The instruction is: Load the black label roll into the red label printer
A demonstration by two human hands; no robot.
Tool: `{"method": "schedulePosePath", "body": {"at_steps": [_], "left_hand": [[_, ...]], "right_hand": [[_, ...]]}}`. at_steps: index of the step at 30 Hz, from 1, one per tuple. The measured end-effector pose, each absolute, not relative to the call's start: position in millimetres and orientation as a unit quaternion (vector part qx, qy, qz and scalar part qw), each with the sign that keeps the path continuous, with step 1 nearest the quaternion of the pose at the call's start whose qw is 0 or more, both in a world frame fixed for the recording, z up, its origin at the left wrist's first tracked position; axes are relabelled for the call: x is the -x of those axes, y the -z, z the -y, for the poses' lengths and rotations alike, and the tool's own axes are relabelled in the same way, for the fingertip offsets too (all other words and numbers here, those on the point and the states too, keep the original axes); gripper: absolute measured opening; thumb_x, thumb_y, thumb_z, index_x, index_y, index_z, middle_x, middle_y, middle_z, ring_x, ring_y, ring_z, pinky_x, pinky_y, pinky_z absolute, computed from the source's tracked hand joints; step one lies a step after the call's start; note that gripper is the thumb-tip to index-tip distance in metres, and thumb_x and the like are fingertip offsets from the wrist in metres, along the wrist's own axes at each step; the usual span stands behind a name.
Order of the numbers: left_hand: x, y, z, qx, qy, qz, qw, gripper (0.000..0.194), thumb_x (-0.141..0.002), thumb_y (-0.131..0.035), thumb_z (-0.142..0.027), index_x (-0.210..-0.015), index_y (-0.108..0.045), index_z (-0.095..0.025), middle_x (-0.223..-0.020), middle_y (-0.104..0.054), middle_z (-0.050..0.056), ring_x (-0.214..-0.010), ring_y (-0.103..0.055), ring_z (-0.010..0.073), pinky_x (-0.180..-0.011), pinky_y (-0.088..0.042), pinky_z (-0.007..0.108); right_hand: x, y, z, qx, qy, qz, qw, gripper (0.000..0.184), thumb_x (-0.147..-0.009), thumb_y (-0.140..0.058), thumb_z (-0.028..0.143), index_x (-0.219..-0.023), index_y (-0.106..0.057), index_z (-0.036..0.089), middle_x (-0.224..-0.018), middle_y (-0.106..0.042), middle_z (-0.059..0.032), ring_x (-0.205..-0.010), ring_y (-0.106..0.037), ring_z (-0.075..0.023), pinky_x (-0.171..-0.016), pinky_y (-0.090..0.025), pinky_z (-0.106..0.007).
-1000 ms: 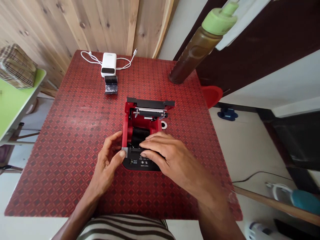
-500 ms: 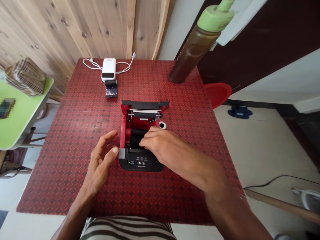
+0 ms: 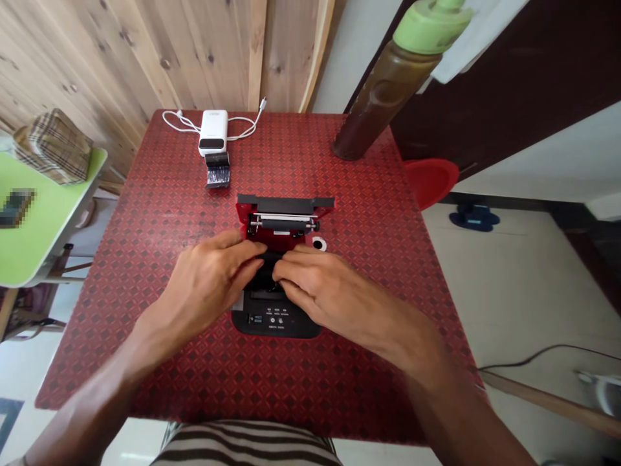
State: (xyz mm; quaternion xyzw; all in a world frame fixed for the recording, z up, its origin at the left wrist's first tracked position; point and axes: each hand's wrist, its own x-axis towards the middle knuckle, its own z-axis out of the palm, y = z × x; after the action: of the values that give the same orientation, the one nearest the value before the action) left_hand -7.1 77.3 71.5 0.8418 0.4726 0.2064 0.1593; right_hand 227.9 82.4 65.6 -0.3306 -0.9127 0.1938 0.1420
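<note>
A red and black label printer sits on the table with its lid raised, showing the roller underneath. Inside its compartment lies a black roll, partly covered by my fingers. My right hand reaches in from the right, its fingers closed on the right side of the roll. From the left, my left hand comes over the printer's side wall. Its thumb and fingers are bent around the roll's left side, and the contact is partly hidden. A small white ring with a dark centre rests just right of the printer.
A white power bank with a white cable lies at the table's far left, a curled black strip before it. A tall brown bottle with a green lid stands far right. A red stool is beyond the patterned table.
My left hand has moved from beside the printer, up and right, over its wall onto the black roll. My right hand stays at the roll. The view has shifted slightly.
</note>
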Motion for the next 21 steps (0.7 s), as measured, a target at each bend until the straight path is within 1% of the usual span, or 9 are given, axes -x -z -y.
{"method": "schedulePosePath", "body": {"at_steps": [2, 4, 6, 8, 9, 14, 16, 19, 21], "left_hand": [[-3, -79, -86, -0.85, -0.09, -0.5, 0.143, 0.019, -0.108, -0.072, -0.02, -0.117, -0.089, -0.024, -0.114, -0.087, 0.008, -0.088, -0.085, 0.0287, -0.069, -0.06, 0.035], [-14, -84, -91, -0.84, 0.007, -0.524, 0.138, 0.023, -0.107, -0.074, -0.02, -0.122, -0.089, -0.027, -0.121, -0.088, 0.009, -0.093, -0.087, 0.034, -0.068, -0.06, 0.038], [-21, -88, -93, -0.826, 0.06, -0.543, 0.137, 0.028, -0.109, -0.071, -0.023, -0.131, -0.087, -0.028, -0.126, -0.087, 0.011, -0.096, -0.087, 0.0381, -0.069, -0.061, 0.041], [-25, -89, -94, -0.815, 0.085, -0.558, 0.129, 0.028, -0.111, -0.068, -0.027, -0.133, -0.086, -0.027, -0.128, -0.087, 0.013, -0.098, -0.087, 0.0409, -0.069, -0.061, 0.043], [-26, -88, -94, -0.812, 0.093, -0.563, 0.125, 0.028, -0.112, -0.066, -0.028, -0.13, -0.087, -0.026, -0.127, -0.087, 0.014, -0.099, -0.087, 0.0419, -0.069, -0.061, 0.044], [-28, -87, -97, -0.809, 0.118, -0.564, 0.114, 0.027, -0.112, -0.064, -0.028, -0.107, -0.09, -0.023, -0.114, -0.088, 0.015, -0.1, -0.087, 0.0434, -0.074, -0.063, 0.045], [-31, -87, -99, -0.81, 0.122, -0.563, 0.109, 0.026, -0.111, -0.064, -0.027, -0.108, -0.09, -0.022, -0.111, -0.087, 0.016, -0.099, -0.087, 0.0437, -0.076, -0.063, 0.046], [-34, -87, -102, -0.816, 0.118, -0.557, 0.103, 0.028, -0.111, -0.062, -0.026, -0.119, -0.09, -0.023, -0.11, -0.087, 0.018, -0.097, -0.087, 0.0444, -0.076, -0.064, 0.048], [-36, -87, -104, -0.82, 0.123, -0.549, 0.106, 0.029, -0.11, -0.061, -0.023, -0.114, -0.09, -0.023, -0.106, -0.087, 0.018, -0.096, -0.087, 0.0449, -0.076, -0.065, 0.049]], "right_hand": [[-229, -63, -76, 0.34, -0.165, 0.905, 0.194, 0.028, -0.107, -0.058, 0.0, -0.091, -0.069, 0.02, -0.087, -0.074, -0.0025, -0.08, -0.068, -0.0192, -0.077, -0.055, -0.033], [-230, -61, -70, 0.347, -0.141, 0.894, 0.245, 0.029, -0.107, -0.055, 0.001, -0.089, -0.068, 0.02, -0.085, -0.074, -0.0035, -0.079, -0.068, -0.0201, -0.076, -0.055, -0.034], [-230, -59, -64, 0.357, -0.137, 0.88, 0.28, 0.028, -0.108, -0.055, 0.002, -0.09, -0.068, 0.02, -0.086, -0.074, -0.0046, -0.081, -0.07, -0.0211, -0.077, -0.057, -0.035], [-229, -54, -59, 0.365, -0.149, 0.867, 0.305, 0.026, -0.107, -0.056, 0.002, -0.091, -0.068, 0.019, -0.087, -0.075, -0.005, -0.082, -0.071, -0.0209, -0.079, -0.058, -0.035], [-229, -52, -58, 0.368, -0.156, 0.861, 0.314, 0.026, -0.106, -0.056, 0.002, -0.092, -0.068, 0.019, -0.088, -0.075, -0.0051, -0.083, -0.072, -0.0205, -0.079, -0.058, -0.034], [-226, -41, -55, 0.386, -0.186, 0.836, 0.341, 0.025, -0.104, -0.055, 0.001, -0.097, -0.067, 0.021, -0.09, -0.076, -0.0033, -0.082, -0.074, -0.0183, -0.079, -0.06, -0.031], [-226, -41, -55, 0.392, -0.197, 0.83, 0.344, 0.024, -0.103, -0.056, 0.001, -0.098, -0.067, 0.022, -0.091, -0.076, -0.0026, -0.082, -0.074, -0.0176, -0.079, -0.06, -0.031], [-225, -42, -55, 0.393, -0.218, 0.824, 0.346, 0.025, -0.101, -0.057, 0.0, -0.1, -0.067, 0.023, -0.092, -0.077, -0.0019, -0.085, -0.076, -0.0175, -0.081, -0.062, -0.03], [-225, -44, -54, 0.393, -0.236, 0.817, 0.351, 0.026, -0.1, -0.058, -0.001, -0.103, -0.067, 0.023, -0.095, -0.077, -0.0018, -0.086, -0.076, -0.0172, -0.083, -0.063, -0.03]]}}
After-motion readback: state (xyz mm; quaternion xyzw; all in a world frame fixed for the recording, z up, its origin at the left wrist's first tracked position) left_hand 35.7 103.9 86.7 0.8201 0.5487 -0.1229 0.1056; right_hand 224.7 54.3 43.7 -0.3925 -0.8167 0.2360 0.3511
